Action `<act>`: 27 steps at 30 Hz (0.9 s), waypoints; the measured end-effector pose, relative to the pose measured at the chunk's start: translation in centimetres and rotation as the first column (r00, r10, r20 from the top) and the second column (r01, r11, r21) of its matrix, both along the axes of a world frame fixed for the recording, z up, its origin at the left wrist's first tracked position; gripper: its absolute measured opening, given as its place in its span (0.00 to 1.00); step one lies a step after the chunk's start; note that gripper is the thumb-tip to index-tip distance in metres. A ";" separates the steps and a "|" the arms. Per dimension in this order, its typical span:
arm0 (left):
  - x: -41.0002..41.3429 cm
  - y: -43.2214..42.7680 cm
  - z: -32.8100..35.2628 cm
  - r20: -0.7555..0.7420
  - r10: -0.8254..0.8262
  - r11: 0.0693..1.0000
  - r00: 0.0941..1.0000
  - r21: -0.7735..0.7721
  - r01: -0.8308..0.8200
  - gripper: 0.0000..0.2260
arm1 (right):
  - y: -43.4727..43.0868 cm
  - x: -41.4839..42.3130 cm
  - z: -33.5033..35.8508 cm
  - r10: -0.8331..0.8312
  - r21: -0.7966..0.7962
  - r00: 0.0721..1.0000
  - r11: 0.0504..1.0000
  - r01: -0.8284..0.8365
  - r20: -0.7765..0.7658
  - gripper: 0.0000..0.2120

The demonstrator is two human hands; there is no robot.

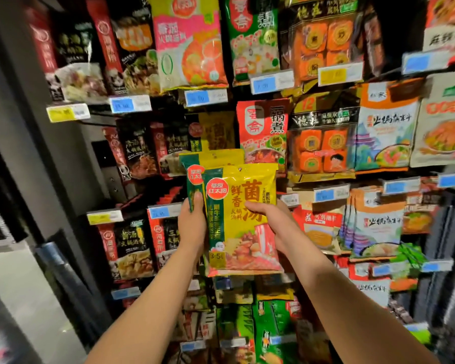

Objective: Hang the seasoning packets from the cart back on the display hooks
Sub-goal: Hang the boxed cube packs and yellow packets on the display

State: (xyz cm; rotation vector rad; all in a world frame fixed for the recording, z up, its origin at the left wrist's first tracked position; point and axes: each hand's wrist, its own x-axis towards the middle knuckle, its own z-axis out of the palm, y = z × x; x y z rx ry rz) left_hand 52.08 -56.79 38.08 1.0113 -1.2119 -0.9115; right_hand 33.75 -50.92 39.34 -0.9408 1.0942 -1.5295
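yellow seasoning packets (pixel 243 219) (two, overlapping) sit upright between both hands. left hand (pixel 192 227) grips their left edge, thumb in front. right hand (pixel 267 222) curls around the right side.

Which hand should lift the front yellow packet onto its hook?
Right, probably. The right hand grips only the front yellow packet; the left hand also holds the packet behind.
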 end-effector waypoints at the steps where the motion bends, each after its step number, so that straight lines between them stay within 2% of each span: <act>1: 0.2 -0.6 0.4 -0.003 -0.007 1.000 1.000 -0.011 0.007 0.10 | -0.4 0.3 0.6 -0.002 -0.012 1.000 1.000 0.002 -0.016 0.26; 5: 1.0 -2.7 2.4 -0.013 -0.021 0.996 1.000 -0.083 0.020 0.09 | -1.7 0.9 2.5 -0.018 -0.012 0.999 1.000 0.019 0.043 0.23; 9: 2.0 -5.0 4.2 -0.003 -0.016 0.990 1.000 -0.144 0.015 0.19 | -2.4 1.6 4.4 -0.021 0.039 0.992 0.999 0.017 0.123 0.25; 13: 1.8 -6.3 5.6 -0.001 -0.033 0.991 0.999 -0.129 0.032 0.29 | -7.8 -0.4 3.0 -0.130 -0.037 0.990 0.990 0.132 0.055 0.54; 15: 1.8 -7.1 6.2 0.013 -0.039 0.983 0.999 -0.180 0.040 0.24 | -9.5 -1.1 2.9 -0.153 -0.060 0.986 0.986 0.157 0.069 0.56; 16: 1.8 -7.4 6.7 0.012 -0.049 0.978 0.999 -0.202 0.051 0.21 | -8.7 -0.4 3.8 -0.157 -0.065 0.985 0.985 0.161 0.073 0.54; 19: 1.6 -8.3 8.3 -0.018 -0.073 0.974 0.997 -0.216 0.067 0.17 | -5.3 1.7 6.7 -0.178 -0.083 0.981 0.979 0.185 0.081 0.34; 20: 1.5 -8.6 8.8 -0.045 -0.090 0.974 0.995 -0.214 0.079 0.17 | -5.1 1.8 7.0 -0.183 -0.084 0.980 0.979 0.189 0.073 0.31; 23: 0.8 -9.3 10.4 -0.070 -0.110 0.973 0.991 -0.211 0.093 0.19 | -5.4 1.8 7.7 -0.193 -0.074 0.978 0.977 0.198 0.073 0.32; 27: 0.1 -11.2 12.7 -0.082 -0.070 0.984 0.994 -0.172 0.056 0.22 | -6.0 1.6 8.5 -0.188 -0.094 0.981 0.977 0.191 0.036 0.19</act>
